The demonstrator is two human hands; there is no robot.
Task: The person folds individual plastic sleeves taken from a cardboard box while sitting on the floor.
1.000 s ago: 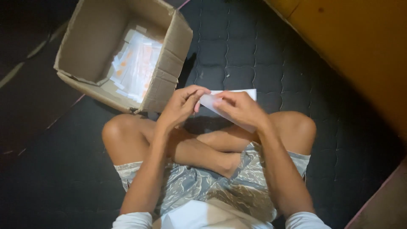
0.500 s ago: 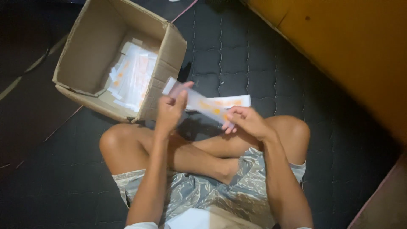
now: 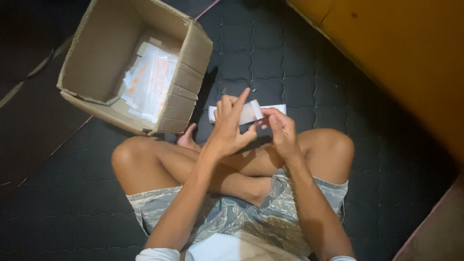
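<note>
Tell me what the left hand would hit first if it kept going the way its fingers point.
The left hand points up and slightly right, past the small white paper packet it holds. Beyond that lies only the dark quilted mat; the open cardboard box sits off to the left. Depth is unclear, so it may pass above the mat.

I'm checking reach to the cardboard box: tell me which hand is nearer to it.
Left. The left hand holds the white packet just right of the box, beside its near corner; the right hand grips the packet's far side, farther off.
</note>
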